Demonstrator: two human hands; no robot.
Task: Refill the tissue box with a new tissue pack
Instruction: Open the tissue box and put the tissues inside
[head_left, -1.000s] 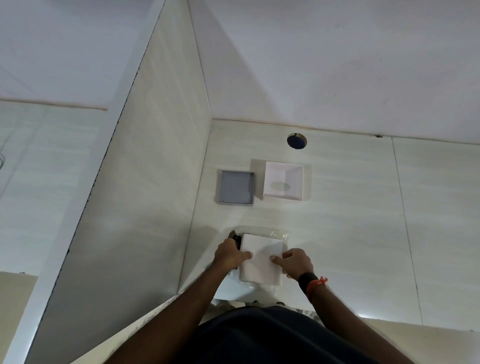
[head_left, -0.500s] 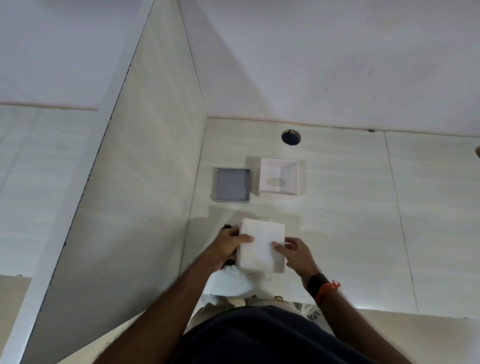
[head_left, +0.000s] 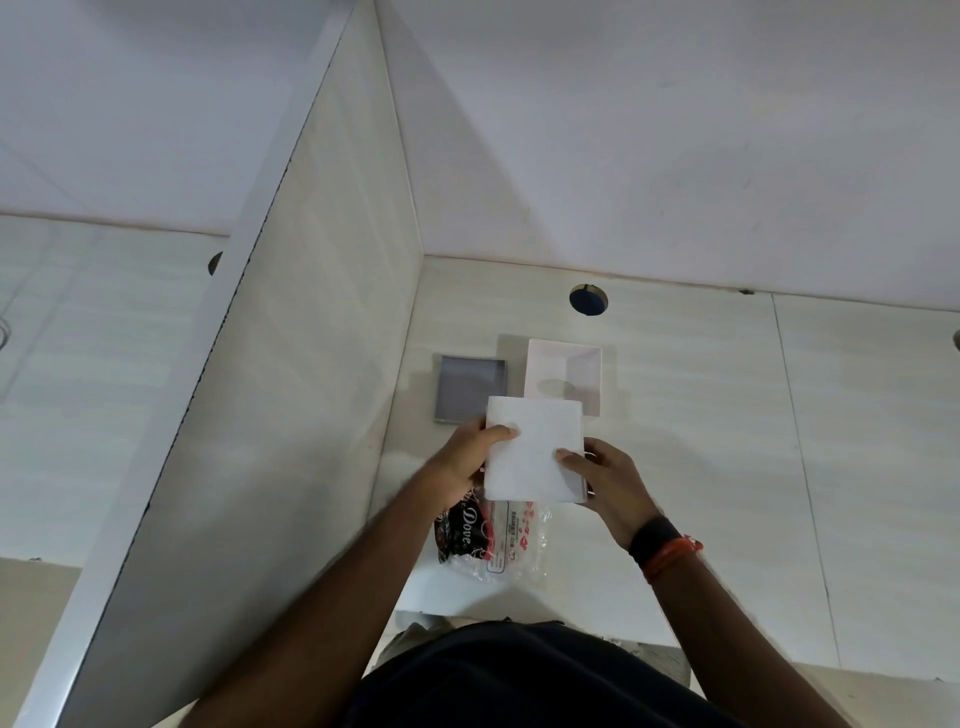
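A square white stack of tissues (head_left: 532, 449) is held above the desk between both hands. My left hand (head_left: 467, 457) grips its left edge with the thumb on top. My right hand (head_left: 605, 480) grips its right edge. Just beyond the stack lies the white tissue box shell (head_left: 569, 371), open side up, with its oval slot showing inside. The grey box base (head_left: 470, 388) lies to its left. The empty clear plastic wrapper (head_left: 493, 535) with dark print lies on the desk under my hands.
A pale desk (head_left: 701, 441) runs along a white wall, with a round cable hole (head_left: 588, 300) near the back edge. A tall divider panel (head_left: 291, 415) stands close on the left. My dark shirt fills the bottom of the view.
Both hands have lifted the tissue stack out of the wrapper and carried it away from me toward the white box shell. The wrapper now lies uncovered on the desk.
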